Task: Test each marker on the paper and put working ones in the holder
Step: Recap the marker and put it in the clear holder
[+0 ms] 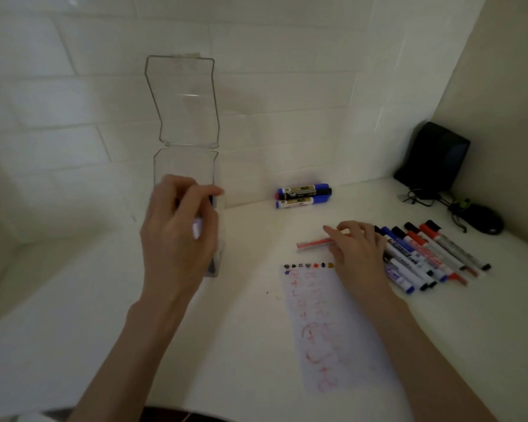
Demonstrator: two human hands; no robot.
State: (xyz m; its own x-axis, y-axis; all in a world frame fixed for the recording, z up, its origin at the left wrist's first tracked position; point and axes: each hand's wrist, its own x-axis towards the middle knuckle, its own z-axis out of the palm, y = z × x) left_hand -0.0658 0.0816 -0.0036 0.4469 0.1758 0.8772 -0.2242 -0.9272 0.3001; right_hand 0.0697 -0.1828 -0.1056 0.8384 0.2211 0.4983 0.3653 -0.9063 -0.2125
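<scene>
Two hands are engaged: my left hand [177,236] holds a marker [197,229] in curled fingers at the clear holder [184,167], evidently to deposit it as passed, while my right hand [358,252] rests relaxed fingers on a red marker [313,242] on the tabletop [250,315] just above the paper [333,336], apparently next for test.

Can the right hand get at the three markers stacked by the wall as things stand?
Probably yes. The stacked markers lie on the table just past the right hand, with nothing between. Its fingers lie on a red marker, which it would need to leave first.
</scene>
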